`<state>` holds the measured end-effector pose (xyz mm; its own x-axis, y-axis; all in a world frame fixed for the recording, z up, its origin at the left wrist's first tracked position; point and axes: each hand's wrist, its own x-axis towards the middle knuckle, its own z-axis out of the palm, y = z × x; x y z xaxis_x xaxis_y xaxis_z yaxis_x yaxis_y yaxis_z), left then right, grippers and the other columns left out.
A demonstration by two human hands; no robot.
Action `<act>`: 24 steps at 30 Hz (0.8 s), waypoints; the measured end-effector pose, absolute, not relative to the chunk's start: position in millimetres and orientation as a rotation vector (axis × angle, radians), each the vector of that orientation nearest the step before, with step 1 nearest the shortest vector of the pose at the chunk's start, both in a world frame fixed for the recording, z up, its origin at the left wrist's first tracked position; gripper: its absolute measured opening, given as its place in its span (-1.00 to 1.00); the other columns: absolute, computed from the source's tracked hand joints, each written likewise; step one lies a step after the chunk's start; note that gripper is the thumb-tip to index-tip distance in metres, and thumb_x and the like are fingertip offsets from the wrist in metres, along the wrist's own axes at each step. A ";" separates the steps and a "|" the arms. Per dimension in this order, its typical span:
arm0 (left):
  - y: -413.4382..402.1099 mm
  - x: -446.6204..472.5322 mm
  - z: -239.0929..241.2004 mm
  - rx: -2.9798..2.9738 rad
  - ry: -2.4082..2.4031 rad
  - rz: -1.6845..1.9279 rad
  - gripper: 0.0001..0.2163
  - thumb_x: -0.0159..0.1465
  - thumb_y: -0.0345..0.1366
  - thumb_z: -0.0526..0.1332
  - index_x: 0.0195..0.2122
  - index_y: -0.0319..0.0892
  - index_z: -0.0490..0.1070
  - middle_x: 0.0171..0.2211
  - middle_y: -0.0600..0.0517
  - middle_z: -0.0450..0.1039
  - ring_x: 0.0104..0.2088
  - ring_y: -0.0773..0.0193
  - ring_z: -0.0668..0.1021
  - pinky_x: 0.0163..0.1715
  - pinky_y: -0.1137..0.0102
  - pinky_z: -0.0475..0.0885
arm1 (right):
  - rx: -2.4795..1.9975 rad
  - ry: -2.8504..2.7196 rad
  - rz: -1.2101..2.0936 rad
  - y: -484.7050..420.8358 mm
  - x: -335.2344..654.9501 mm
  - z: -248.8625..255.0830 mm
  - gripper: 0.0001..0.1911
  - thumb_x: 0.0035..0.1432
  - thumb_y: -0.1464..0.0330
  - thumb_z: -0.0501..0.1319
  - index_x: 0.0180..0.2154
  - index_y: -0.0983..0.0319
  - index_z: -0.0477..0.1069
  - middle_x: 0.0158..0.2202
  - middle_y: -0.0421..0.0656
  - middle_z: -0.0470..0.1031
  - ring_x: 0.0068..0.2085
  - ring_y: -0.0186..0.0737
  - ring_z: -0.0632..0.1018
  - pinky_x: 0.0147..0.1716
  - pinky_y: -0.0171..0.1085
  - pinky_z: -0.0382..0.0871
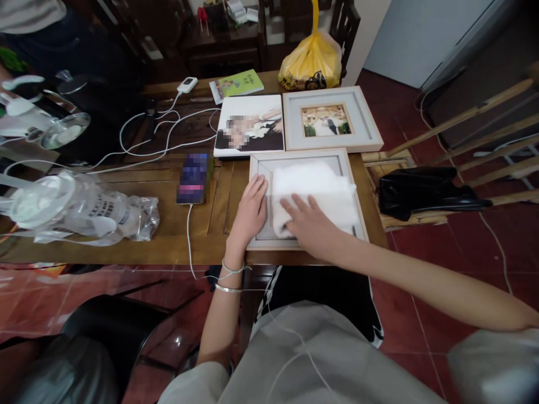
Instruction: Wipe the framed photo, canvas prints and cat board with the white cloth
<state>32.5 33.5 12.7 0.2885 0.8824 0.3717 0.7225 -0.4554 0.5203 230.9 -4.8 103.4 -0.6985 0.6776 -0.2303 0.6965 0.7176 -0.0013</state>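
Note:
A light wooden picture frame (pixel 351 185) lies flat at the near right corner of the wooden table (pixel 126 247). A white cloth (pixel 320 188) is spread over its middle. My left hand (pixel 249 210) rests flat on the frame's left border, fingers together and stretched out. My right hand (pixel 310 224) lies flat on the near part of the white cloth, fingers spread. Neither hand grips anything.
Behind the frame lie a second framed photo (pixel 330 119) and a photo canvas (pixel 249 126). A phone (pixel 193 177) on a white cable, a bagged white appliance (pixel 71 210), a yellow bag (pixel 310 62) and a green booklet (pixel 236 85) also sit on the table. A black bag (pixel 415 191) lies right.

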 end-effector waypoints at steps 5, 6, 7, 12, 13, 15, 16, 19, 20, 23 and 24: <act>32.9 32.8 14.6 2.220 1.449 0.971 -0.56 0.55 -0.19 -0.10 0.37 -0.15 0.25 0.40 -0.14 0.25 0.47 0.08 0.18 0.46 -0.02 0.10 | 0.823 2.810 -0.346 -51.6 236.6 120.1 -0.64 0.20 0.51 0.24 0.02 0.27 0.61 0.38 0.16 0.27 0.37 0.38 0.28 0.21 0.29 0.32; 32.2 32.9 15.6 2.177 1.442 0.997 -0.55 0.56 -0.14 -0.13 0.38 -0.12 0.23 0.41 -0.12 0.24 0.47 0.11 0.19 0.47 0.01 0.10 | 0.836 2.837 -0.334 -53.7 233.6 117.0 -0.65 0.22 0.50 0.23 0.01 0.26 0.62 0.38 0.14 0.27 0.37 0.37 0.28 0.23 0.30 0.30; 31.3 33.0 16.6 2.130 1.431 1.024 -0.53 0.57 -0.10 -0.17 0.40 -0.09 0.20 0.42 -0.09 0.22 0.47 0.13 0.19 0.47 0.05 0.10 | 0.872 2.861 -0.303 -53.1 229.4 112.1 -0.67 0.24 0.50 0.21 -0.01 0.25 0.63 0.39 0.12 0.26 0.38 0.37 0.27 0.24 0.30 0.27; 26.2 32.5 19.5 2.012 1.386 1.098 -0.44 0.55 0.01 -0.29 0.49 -0.02 0.00 0.51 -0.02 -0.02 0.50 0.18 0.10 0.49 0.15 0.05 | 1.146 2.915 -0.067 -8.6 203.1 84.2 -0.64 0.38 0.46 0.08 -0.08 0.24 0.66 0.41 0.03 0.23 0.41 0.24 0.24 0.33 0.25 0.16; 25.8 32.3 19.2 2.017 1.385 1.094 -0.44 0.55 0.01 -0.30 0.50 -0.01 -0.02 0.52 -0.01 -0.05 0.50 0.17 0.08 0.49 0.16 0.04 | 1.196 2.916 -0.030 6.6 199.1 81.4 -0.63 0.37 0.47 0.07 -0.07 0.25 0.66 0.42 0.02 0.22 0.42 0.22 0.23 0.35 0.24 0.14; 25.5 32.0 18.3 2.025 1.383 1.081 -0.44 0.55 0.01 -0.31 0.50 0.01 -0.06 0.52 0.00 -0.07 0.51 0.16 0.07 0.50 0.14 0.05 | 1.287 2.913 0.029 37.8 192.5 79.2 -0.61 0.35 0.51 0.06 -0.02 0.25 0.64 0.43 0.01 0.21 0.42 0.19 0.22 0.37 0.23 0.10; 25.6 31.8 17.8 2.026 1.382 1.078 -0.44 0.54 0.01 -0.31 0.50 0.02 -0.07 0.52 0.00 -0.06 0.50 0.15 0.07 0.49 0.13 0.05 | 1.328 2.905 0.050 51.8 189.5 79.4 -0.60 0.34 0.52 0.06 0.01 0.25 0.63 0.43 0.01 0.21 0.43 0.19 0.21 0.37 0.24 0.09; 26.1 31.7 17.2 2.013 1.383 1.092 -0.43 0.54 0.03 -0.31 0.51 0.03 -0.10 0.52 0.00 -0.07 0.51 0.14 0.07 0.49 0.11 0.06 | 1.398 2.872 0.091 75.4 181.0 81.4 -0.58 0.34 0.52 0.05 0.07 0.29 0.60 0.41 0.07 0.22 0.42 0.26 0.21 0.34 0.31 0.12; 26.2 31.7 17.4 2.011 1.383 1.092 -0.43 0.53 0.05 -0.31 0.51 0.03 -0.10 0.52 0.00 -0.07 0.51 0.14 0.06 0.49 0.12 0.05 | 1.400 2.870 0.104 74.9 178.6 82.0 -0.58 0.35 0.52 0.04 0.08 0.30 0.59 0.40 0.10 0.23 0.42 0.29 0.21 0.32 0.33 0.14; 26.1 31.8 18.5 2.004 1.380 1.078 -0.39 0.51 0.07 -0.37 0.51 0.01 -0.10 0.52 0.00 -0.06 0.51 0.17 0.06 0.49 0.18 0.04 | 1.335 2.897 0.110 49.6 176.7 83.6 -0.60 0.36 0.50 0.04 0.03 0.35 0.61 0.37 0.17 0.28 0.40 0.32 0.25 0.32 0.31 0.16; 26.1 31.9 18.9 2.000 1.379 1.074 -0.37 0.51 0.08 -0.39 0.51 -0.01 -0.09 0.52 -0.01 -0.06 0.51 0.18 0.06 0.49 0.20 0.04 | 1.296 2.901 0.091 35.9 178.5 84.6 -0.61 0.36 0.50 0.05 -0.01 0.36 0.63 0.36 0.18 0.28 0.39 0.31 0.27 0.33 0.28 0.16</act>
<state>31.9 26.1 18.9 0.1839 0.9253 0.3316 0.5477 -0.3766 0.7471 178.5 35.9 84.6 -0.6668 0.7430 0.0570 0.7451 0.6659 0.0371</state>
